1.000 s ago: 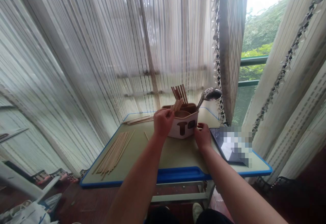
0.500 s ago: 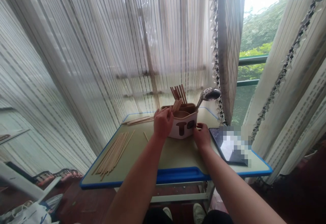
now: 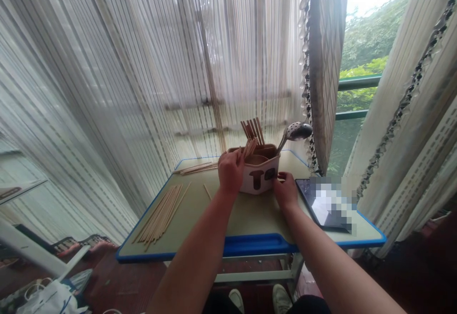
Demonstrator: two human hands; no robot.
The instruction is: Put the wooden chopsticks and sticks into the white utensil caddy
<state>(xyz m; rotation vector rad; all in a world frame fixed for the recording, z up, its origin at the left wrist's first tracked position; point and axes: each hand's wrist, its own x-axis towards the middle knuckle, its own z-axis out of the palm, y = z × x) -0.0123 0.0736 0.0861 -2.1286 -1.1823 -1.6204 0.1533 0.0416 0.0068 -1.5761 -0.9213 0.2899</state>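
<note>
A white utensil holder (image 3: 250,186) with brown compartments stands upright on the table, a dark mushroom-like print on its front. My left hand (image 3: 230,171) is closed at its left rim, fingertips beside a bunch of pale chopsticks (image 3: 251,147); whether it pinches one of them is hard to see. Low on the right side, my right hand (image 3: 286,190) rests with curled fingers against the holder's corner. Darker chopsticks (image 3: 254,131) stick up at the back of the holder. A slotted metal spoon (image 3: 299,132) leans out to the right.
Loose wooden chopsticks (image 3: 160,214) lie in a spread pile at the table's left, with more chopsticks (image 3: 196,168) behind. A single stick (image 3: 207,191) lies near my left wrist. A tablet (image 3: 321,207) is at the right. The blue-edged table (image 3: 257,216) stands before curtains (image 3: 143,66).
The whole view has shifted slightly, so everything appears a little further right. Both hands keep their places at the holder.
</note>
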